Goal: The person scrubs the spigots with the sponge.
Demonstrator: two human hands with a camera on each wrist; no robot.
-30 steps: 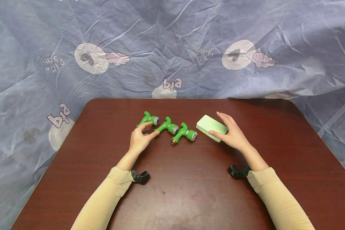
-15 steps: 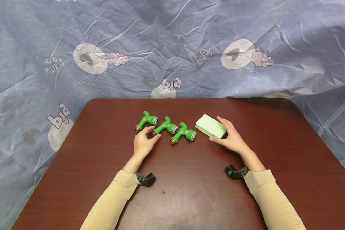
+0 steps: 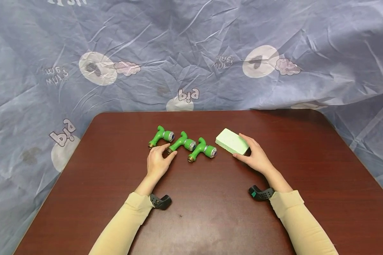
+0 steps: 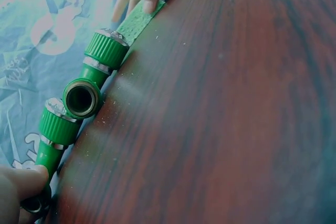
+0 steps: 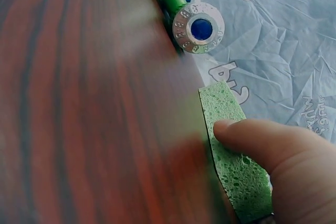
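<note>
Three green plastic faucets with brass ends lie in a slanting row on the table: the left faucet [image 3: 160,136], the middle faucet [image 3: 181,141] and the right faucet [image 3: 201,149]. My left hand [image 3: 157,162] has its thumb and index finger around the brass end of the middle faucet. In the left wrist view the thumb [image 4: 32,179] lies against that faucet's body. A light green sponge [image 3: 229,141] lies flat to the right of the row. My right hand [image 3: 256,157] grips its right end, thumb on the near edge and fingers on the far one. The right wrist view shows the thumb [image 5: 252,137] on the sponge's porous side.
The dark reddish-brown wooden table [image 3: 204,212] has rounded far corners. A wrinkled blue-grey printed cloth [image 3: 153,42] hangs behind it and at its sides. Black bands [image 3: 161,202] sit on both wrists.
My left hand has drawn back from over the left and middle faucets to the middle one's brass end. My right hand has lowered and closed around the sponge's edges. Faucets and sponge stay put.
</note>
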